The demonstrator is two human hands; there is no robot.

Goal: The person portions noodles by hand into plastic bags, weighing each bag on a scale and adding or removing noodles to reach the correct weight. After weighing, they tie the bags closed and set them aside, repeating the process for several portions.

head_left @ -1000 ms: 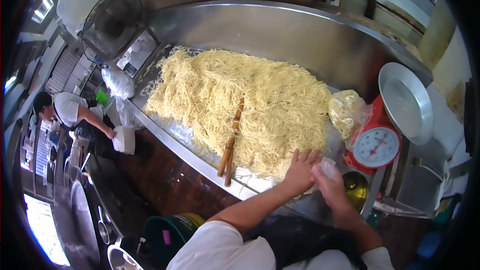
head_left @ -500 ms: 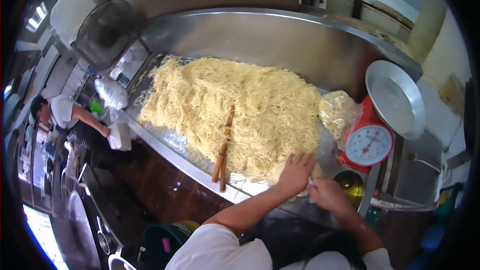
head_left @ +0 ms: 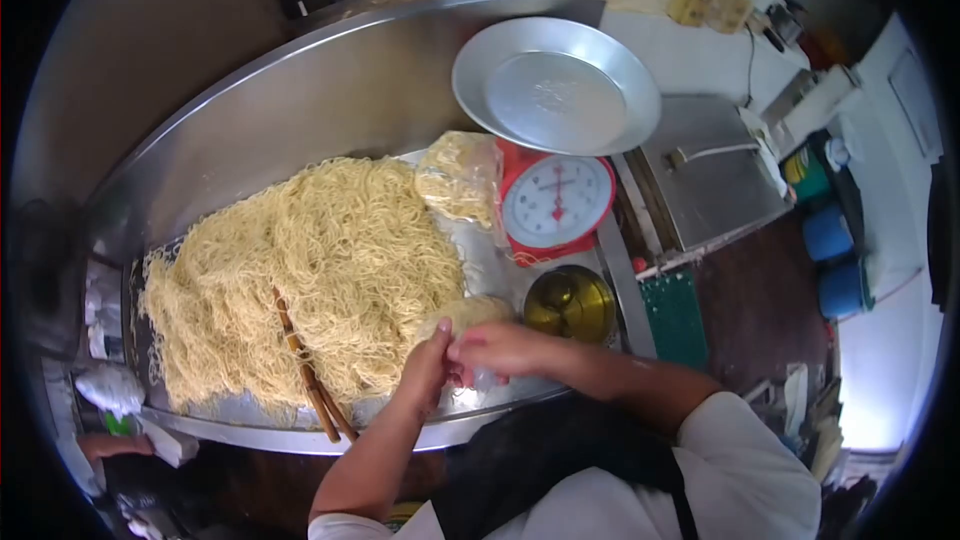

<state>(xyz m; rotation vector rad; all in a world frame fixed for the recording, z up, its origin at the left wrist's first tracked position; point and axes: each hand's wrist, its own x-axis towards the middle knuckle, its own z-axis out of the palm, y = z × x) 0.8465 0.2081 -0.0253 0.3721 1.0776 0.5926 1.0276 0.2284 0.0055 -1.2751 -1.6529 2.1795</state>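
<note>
My left hand [head_left: 428, 370] and my right hand [head_left: 495, 348] meet at the front edge of a steel table. Both have their fingers closed on the gathered end of a clear plastic bag of noodles [head_left: 478, 310], whose filled part lies just beyond them. Left of the bag spreads a large heap of pale yellow noodles [head_left: 330, 230]. A pair of long brown wooden sticks [head_left: 308, 370] rests on the heap, their lower ends near the table edge. Another filled plastic bag of noodles [head_left: 457, 178] sits behind, against the scale.
A red dial scale [head_left: 557, 202] carries a wide metal pan [head_left: 555, 85]. In front of it stands a bowl of yellow oil [head_left: 570, 305]. The steel table [head_left: 500, 275] has a raised back wall. At lower left, another person's hand [head_left: 115, 443] is near a white container [head_left: 168, 440].
My view has swung to the right. My left hand, earlier spread flat at the noodles' edge, has closed beside my right hand at the bag's gathered end.
</note>
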